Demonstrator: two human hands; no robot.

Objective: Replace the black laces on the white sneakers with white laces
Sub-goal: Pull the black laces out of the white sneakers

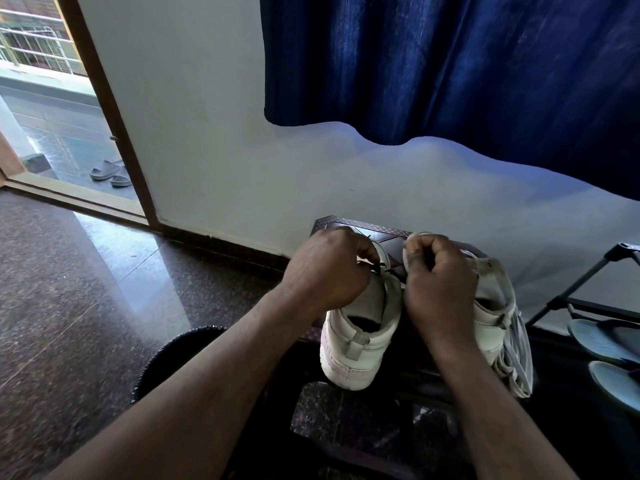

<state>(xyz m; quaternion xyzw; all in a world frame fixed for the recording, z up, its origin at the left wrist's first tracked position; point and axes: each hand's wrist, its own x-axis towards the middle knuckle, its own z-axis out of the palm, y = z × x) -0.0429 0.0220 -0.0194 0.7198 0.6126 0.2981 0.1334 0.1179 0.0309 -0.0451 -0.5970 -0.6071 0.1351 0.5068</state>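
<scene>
Two hands meet over the same shoe. The left hand (325,268) has its fingers curled tight, fingertips pinching a short run of black lace (376,266) that shows just at its three o'clock. The right hand (441,275) is curled into a matching pinch. It seems to hold the other stretch of that lace, though its own knuckles hide the contact.

Under both hands lies the near sneaker (360,341), heel toward the person at six o'clock, toe away at twelve. Only a little black shows at its throat. The second sneaker (491,306) stands touching it at three o'clock, partly covered by the right wrist. A bundle of white laces (519,355) hangs over that shoe's outer side, at five o'clock from the right hand. Both shoes rest on a dark stool (349,226) against the wall.

My judgement: the black lace is being pulled out of the near sneaker, and no white lace is threaded yet. The next move calls for drawing the lace clear of one eyelet at a time while steadying the upper, so the shoe does not slide off the stool.

Further out, a blue curtain (450,64) hangs at twelve o'clock, and an open doorway (52,98) with slippers (107,171) is at ten. Sandals (606,341) sit on a rack at four.
</scene>
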